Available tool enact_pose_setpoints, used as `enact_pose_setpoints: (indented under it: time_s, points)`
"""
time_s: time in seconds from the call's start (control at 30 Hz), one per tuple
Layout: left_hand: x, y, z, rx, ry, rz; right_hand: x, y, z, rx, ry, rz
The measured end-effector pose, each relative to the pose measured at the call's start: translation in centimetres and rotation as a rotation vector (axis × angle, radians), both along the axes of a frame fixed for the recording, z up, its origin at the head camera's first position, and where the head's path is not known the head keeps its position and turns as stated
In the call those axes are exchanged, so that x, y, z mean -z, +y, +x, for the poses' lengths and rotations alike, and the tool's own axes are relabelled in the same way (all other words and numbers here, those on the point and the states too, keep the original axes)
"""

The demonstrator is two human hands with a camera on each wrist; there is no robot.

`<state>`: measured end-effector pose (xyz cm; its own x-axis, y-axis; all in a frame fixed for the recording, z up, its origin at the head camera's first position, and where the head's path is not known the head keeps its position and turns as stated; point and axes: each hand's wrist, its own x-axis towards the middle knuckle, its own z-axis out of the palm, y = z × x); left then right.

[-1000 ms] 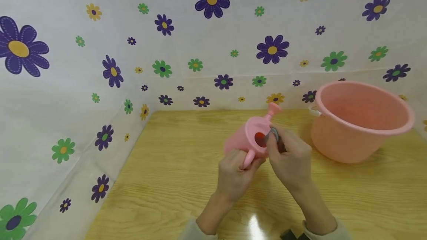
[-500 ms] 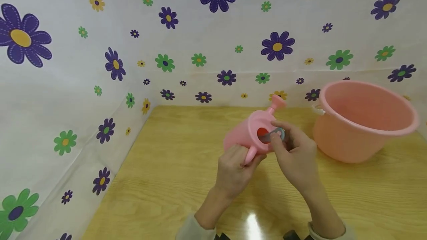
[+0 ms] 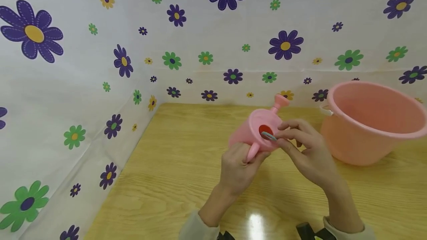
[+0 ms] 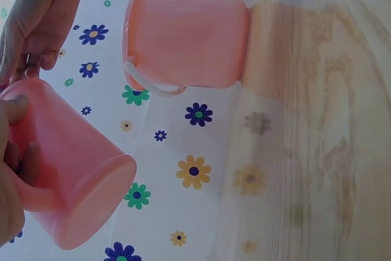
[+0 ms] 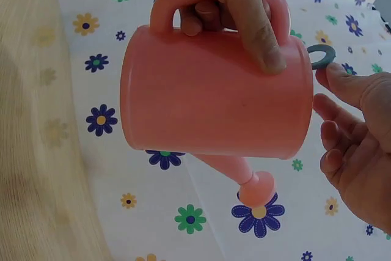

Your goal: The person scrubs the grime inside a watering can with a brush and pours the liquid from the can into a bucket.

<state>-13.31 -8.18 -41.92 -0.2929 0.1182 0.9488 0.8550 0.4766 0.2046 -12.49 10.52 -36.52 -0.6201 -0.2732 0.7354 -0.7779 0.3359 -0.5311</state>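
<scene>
My left hand (image 3: 238,166) grips the handle of a pink watering can (image 3: 238,134). The can is held tilted above the table, with its round top opening facing the right hand and its sprinkler head (image 3: 281,101) pointing away. At the opening, my right hand (image 3: 308,153) pinches a grey-green object with a ring-shaped end (image 5: 330,58) between thumb and fingers. The ring sticks out of the can in the right wrist view, and the object's other end is hidden inside. Red shows within the opening. The left wrist view shows the can's base and side, with the left fingers around the handle.
A large pink bucket (image 3: 360,140) with a white handle (image 3: 326,110) stands on the wooden table (image 3: 166,173) to the right. Behind and to the left hangs a white sheet (image 3: 197,21) with a flower print.
The right hand has shifted slightly right and turned, its fingers now straighter. The ring-ended object has turned, and its ring now looks edge-on at the opening. The left hand keeps its grip.
</scene>
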Motion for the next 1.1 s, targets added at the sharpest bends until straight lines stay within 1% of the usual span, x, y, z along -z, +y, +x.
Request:
enact_pose_setpoints:
  time_s: [0.03,0.1,0.17,0.23,0.27,0.43,0.5,0.57,0.63,0.7,0.73,0.8,0.9,0.97,1.0,1.03,1.07,1.1]
  points:
    - [0.0,0.0,0.0,0.002,0.000,-0.004,0.0,0.0,0.0,0.001,0.007,0.005]
    - [0.0,0.1,-0.1,0.000,0.006,-0.012,0.0,-0.3,-0.1,-0.023,0.032,0.010]
    - [0.1,0.1,0.0,-0.003,0.014,-0.019,0.1,-0.7,-0.2,-0.039,0.039,0.024]
    - [0.1,0.1,-0.1,-0.009,0.015,-0.022,0.2,-1.2,-0.2,-0.038,0.057,0.025]
    - [0.2,0.1,-0.1,-0.011,0.016,-0.023,0.3,-1.5,-0.3,-0.031,0.068,0.022]
    - [0.2,0.0,-0.1,-0.017,0.012,-0.030,0.5,-2.5,-0.3,0.059,0.109,-0.020]
    - [0.2,0.0,-0.1,-0.017,0.010,-0.034,0.6,-2.6,-0.4,0.075,0.121,-0.043]
    - [0.2,0.0,-0.1,-0.018,0.002,-0.038,0.6,-2.6,-0.5,0.070,0.113,-0.068]
    - [0.2,0.0,-0.1,-0.009,-0.011,-0.034,0.5,-2.4,-0.5,0.036,0.072,-0.105]
    - [0.1,0.1,-0.1,0.008,-0.023,-0.027,0.2,-2.2,-0.4,0.006,0.005,-0.153]
    - [0.1,0.1,-0.1,0.016,-0.027,-0.026,0.0,-2.0,-0.3,0.007,-0.030,-0.184]
    - [0.1,0.2,-0.1,0.046,-0.031,-0.025,-0.6,-1.7,0.0,0.042,-0.107,-0.276]
    - [0.1,0.3,-0.1,0.077,-0.022,-0.051,-1.5,-1.2,0.4,0.131,-0.228,-0.470]
    - [0.2,0.4,-0.1,0.091,-0.018,-0.062,-1.8,-1.0,0.6,0.202,-0.297,-0.542]
    - [0.2,0.4,-0.1,0.092,-0.020,-0.063,-1.8,-1.0,0.6,0.220,-0.334,-0.552]
    - [0.3,0.4,-0.1,0.095,-0.024,-0.058,-1.8,-1.1,0.7,0.238,-0.356,-0.537]
    - [0.4,0.4,-0.1,0.094,-0.031,-0.051,-1.7,-1.1,0.7,0.252,-0.372,-0.510]
    - [0.5,0.3,-0.1,0.091,-0.035,-0.040,-1.6,-1.1,0.7,0.278,-0.371,-0.465]
